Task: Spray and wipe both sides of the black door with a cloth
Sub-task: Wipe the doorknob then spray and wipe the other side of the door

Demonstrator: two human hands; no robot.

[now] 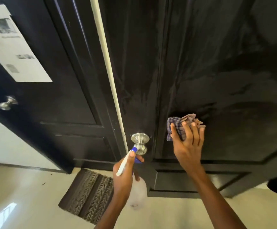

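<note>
The black door point(217, 63) fills the right and middle of the view, its panel streaked with wet marks. My right hand point(188, 142) presses a crumpled checked cloth point(178, 125) flat against the door panel, fingers spread over it. My left hand point(126, 169) grips a clear spray bottle point(138, 190) with a white and blue trigger head, held just below the door's silver knob point(140, 143). The bottle's nozzle points up toward the knob.
A second black door point(43, 96) with its own silver knob point(7, 103) and a white paper notice point(14, 47) stands to the left. A white strip point(108, 63) runs between the doors. A dark patterned mat point(88, 194) lies on the pale tiled floor point(27, 195).
</note>
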